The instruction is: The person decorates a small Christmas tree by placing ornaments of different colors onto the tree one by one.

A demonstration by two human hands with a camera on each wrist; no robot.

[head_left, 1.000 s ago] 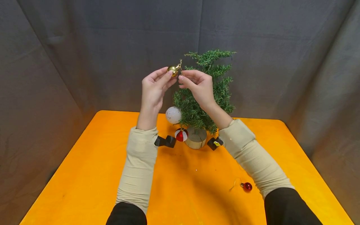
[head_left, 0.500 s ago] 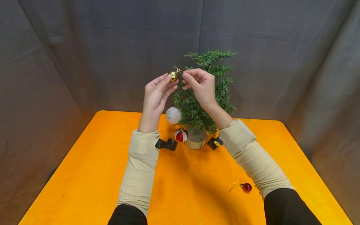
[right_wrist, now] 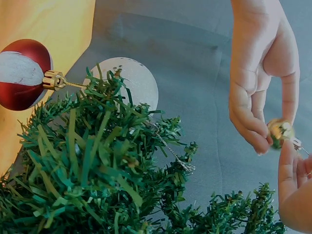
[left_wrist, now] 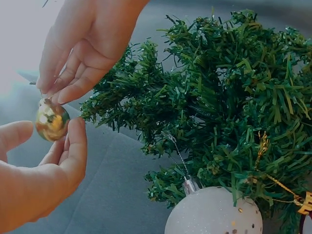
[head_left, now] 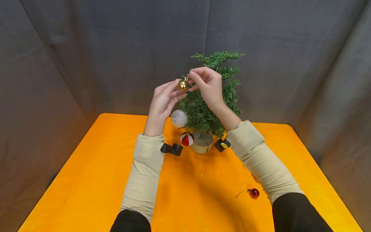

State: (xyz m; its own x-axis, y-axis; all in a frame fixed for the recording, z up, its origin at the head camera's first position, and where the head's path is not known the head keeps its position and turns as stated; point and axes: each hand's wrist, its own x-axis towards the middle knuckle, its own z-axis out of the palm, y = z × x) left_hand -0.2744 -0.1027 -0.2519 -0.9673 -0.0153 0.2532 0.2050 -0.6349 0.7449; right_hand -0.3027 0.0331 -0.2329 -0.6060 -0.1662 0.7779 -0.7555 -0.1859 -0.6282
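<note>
A small shiny gold bauble [head_left: 183, 85] is held up in front of the tree's left side. My right hand [head_left: 210, 87] pinches the thin hanging loop above its cap between thumb and fingertips. Around the bauble [left_wrist: 51, 124], the thumb and fingers of my left hand [left_wrist: 48, 180] are spread, with a slight gap showing at the thumb in the left wrist view. The bauble looks blurred there. Close behind the hands stands a small green artificial Christmas tree [head_left: 203, 109] on a round wooden base [head_left: 201, 146].
A white bauble [head_left: 178, 118] and a red-and-white bauble [head_left: 187, 139] hang low on the tree's left. One small red bauble [head_left: 254, 193] with a gold loop lies on the orange table [head_left: 95, 180] near my right forearm. Grey curtains [head_left: 130, 58] enclose the table.
The gold bauble has come down and slightly right, and now hangs more upright. My left hand followed it and its thumb slid off the bauble's front; my right hand rose a little.
</note>
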